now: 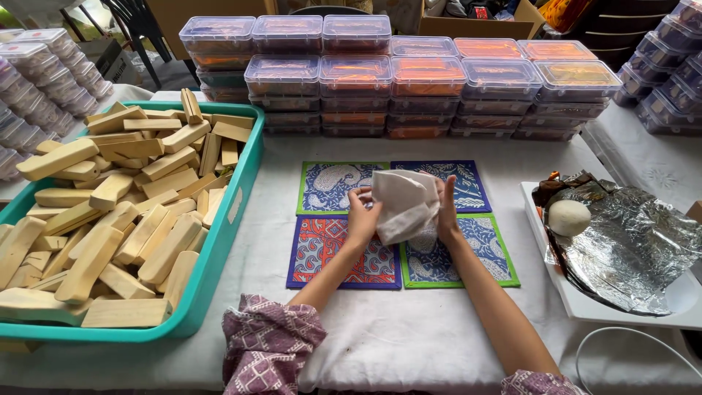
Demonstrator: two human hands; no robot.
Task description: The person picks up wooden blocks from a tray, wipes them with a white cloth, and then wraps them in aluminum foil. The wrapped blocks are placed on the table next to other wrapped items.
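My left hand point(361, 216) and my right hand point(447, 212) hold a white cloth point(404, 203) between them, just above the middle of the table. Under the cloth lie patterned square mats: a green-edged blue one point(329, 187), a blue one point(468, 186), a red and blue one point(322, 252) and a green-edged blue one point(468, 256). The cloth hides where the mats meet.
A teal tray point(219, 241) heaped with pale wooden blocks point(110, 212) fills the left. Stacked clear lidded boxes point(409, 88) with orange contents line the back. At the right, a white tray point(585, 303) carries crumpled foil point(636, 245) and a white ball point(569, 217).
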